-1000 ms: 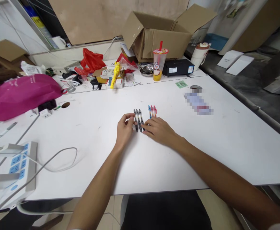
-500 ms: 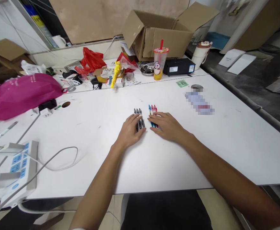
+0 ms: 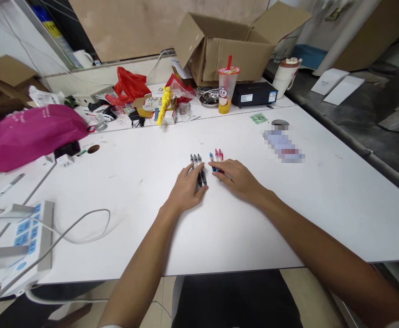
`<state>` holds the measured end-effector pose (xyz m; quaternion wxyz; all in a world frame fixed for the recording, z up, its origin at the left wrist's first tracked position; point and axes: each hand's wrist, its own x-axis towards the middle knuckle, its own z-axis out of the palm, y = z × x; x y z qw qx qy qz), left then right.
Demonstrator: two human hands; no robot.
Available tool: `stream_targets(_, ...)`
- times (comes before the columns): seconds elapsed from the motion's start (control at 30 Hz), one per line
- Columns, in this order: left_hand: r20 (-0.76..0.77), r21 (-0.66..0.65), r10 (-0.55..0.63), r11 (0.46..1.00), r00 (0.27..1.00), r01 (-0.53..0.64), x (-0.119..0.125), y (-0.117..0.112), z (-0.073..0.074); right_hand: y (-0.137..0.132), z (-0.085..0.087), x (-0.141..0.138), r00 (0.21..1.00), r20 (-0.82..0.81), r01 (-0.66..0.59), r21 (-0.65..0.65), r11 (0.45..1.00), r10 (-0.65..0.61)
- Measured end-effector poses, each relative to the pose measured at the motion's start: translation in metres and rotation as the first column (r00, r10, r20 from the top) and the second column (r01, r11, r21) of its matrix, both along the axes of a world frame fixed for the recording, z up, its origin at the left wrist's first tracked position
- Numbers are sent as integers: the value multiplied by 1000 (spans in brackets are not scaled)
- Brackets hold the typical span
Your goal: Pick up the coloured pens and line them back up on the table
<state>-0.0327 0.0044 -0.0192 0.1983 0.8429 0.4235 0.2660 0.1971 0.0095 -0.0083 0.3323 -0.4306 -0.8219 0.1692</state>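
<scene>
Three black pens (image 3: 196, 161) lie side by side on the white table (image 3: 220, 228). My left hand (image 3: 186, 191) rests flat over their near ends, fingers stretched out. Just to the right lie three coloured pens (image 3: 216, 156), one blue and two red. My right hand (image 3: 238, 179) covers their near ends with its fingers laid flat. Only the far tips of both pen groups show.
A white power strip (image 3: 25, 243) with cables lies at the left front. A pink bag (image 3: 28, 134) sits at the left. At the back stand a drink cup (image 3: 226, 89), a black box (image 3: 256, 94), an open cardboard box (image 3: 227, 45) and assorted clutter.
Both hands had been pinching the black pens together; the right hand has shifted right onto the coloured pens, nudging the blue one slightly left, and the left hand now lies flat on the black pens.
</scene>
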Motion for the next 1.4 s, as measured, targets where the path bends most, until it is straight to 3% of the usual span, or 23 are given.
stream_targets(0.33,-97,45,13,999,995,-9,2,-3,4,-9,12,-3,986,-144,66,-163,984,-90)
stream_targets(0.53,-100,36,8,999,995,-4,2,-5,6,-10,8,-3,970,-225,74,-98,992,-95)
stream_targets(0.63,-16,24,18,1000,1000,-18,4,-5,8,-11,9,-4,953,-288,84,-48,995,-94)
stream_targets(0.7,141,-37,80,996,987,-76,7,-4,9,-12,10,-5,940,-332,73,-27,997,-78)
stream_targets(0.77,368,-186,200,973,908,-139,11,-2,11,-15,11,-6,924,-381,41,6,999,-35)
stream_targets(0.8,482,-287,269,948,833,-140,12,-1,12,-16,12,-8,915,-404,18,26,999,-6)
stream_targets(0.9,686,-552,456,834,566,-2,14,3,17,-19,10,-12,899,-432,-50,57,997,70)
stream_targets(0.97,719,-631,539,771,439,87,14,4,21,-21,8,-14,899,-427,-88,45,995,99)
stream_targets(1.07,737,-652,582,746,343,134,14,4,25,-24,7,-16,890,-439,-133,14,991,125)
stream_targets(1.2,761,-634,565,752,319,182,15,3,27,-24,9,-18,846,-529,-152,-105,983,74)
stream_targets(1.3,783,-606,527,767,331,212,16,2,26,-21,9,-19,794,-606,-208,-348,914,-50)
stream_targets(1.4,799,-582,486,774,354,250,17,0,26,-16,8,-18,773,-621,-373,-611,698,-130)
